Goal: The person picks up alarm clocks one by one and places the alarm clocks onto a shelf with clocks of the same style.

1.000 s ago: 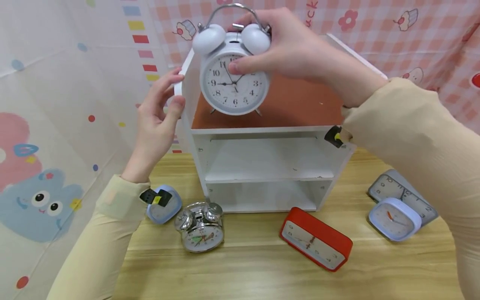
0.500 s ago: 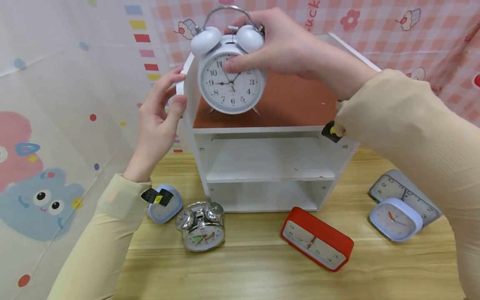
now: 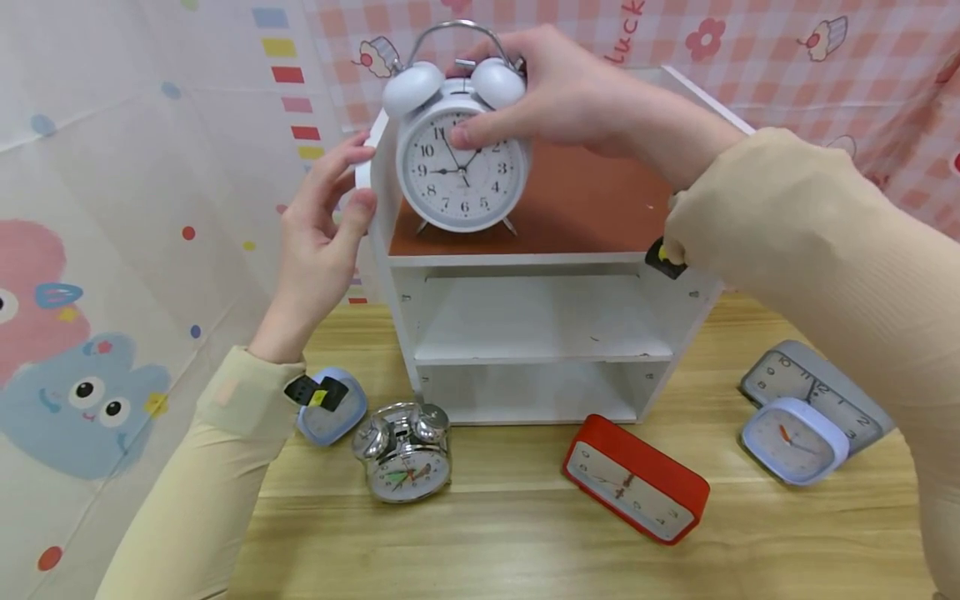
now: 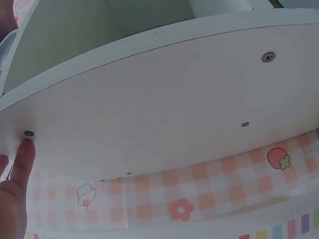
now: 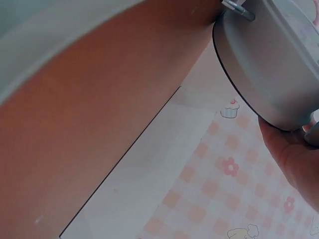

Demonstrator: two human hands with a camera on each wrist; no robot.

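Observation:
A white twin-bell alarm clock [image 3: 463, 179] is upright over the brown top board at the left end of the white shelf [image 3: 517, 260]. My right hand [image 3: 551, 96] grips it from the right, thumb across the dial and fingers behind. In the right wrist view, the clock's rear casing [image 5: 264, 59] leans above the board, one metal leg close to it; whether it touches, I cannot tell. My left hand [image 3: 318, 225] holds the shelf's left side panel [image 4: 164, 109] near its front edge. Part of that hand [image 4: 22, 164] touches the panel's outer face in the left wrist view.
On the wooden table [image 3: 480, 533] stand a silver twin-bell clock [image 3: 405, 458] and a blue clock [image 3: 333, 408] at left. A red clock [image 3: 637, 479] lies before the shelf. A pale blue clock [image 3: 795, 442] overlaps a grey clock [image 3: 847, 392] at right.
The right hand has shifted slightly left with the white alarm clock, which is a little lower than half a second ago. The left hand keeps its hold on the shelf.

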